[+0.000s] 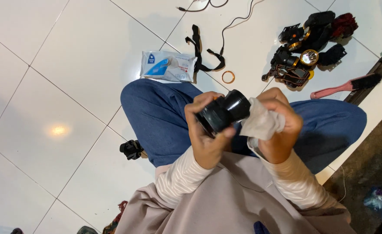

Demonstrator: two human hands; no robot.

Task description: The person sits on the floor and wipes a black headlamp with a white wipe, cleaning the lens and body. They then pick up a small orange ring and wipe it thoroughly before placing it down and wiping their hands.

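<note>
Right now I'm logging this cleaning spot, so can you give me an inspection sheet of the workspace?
Surface: white tiled floor, glossy, light glare.
Job's things: black headlamp housing in left hand; grey wipe in right hand.
Clutter: wipes pack, black strap, orange ring, pile of headlamps, pink brush, small black part.
Fingers: both hands closed on their items.
Cables: black cable across the tiles.
Surroundings: dark floor patch on one side.

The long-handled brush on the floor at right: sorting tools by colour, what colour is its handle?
Pink, with black bristles: the long-handled brush shows in the head view.
</note>
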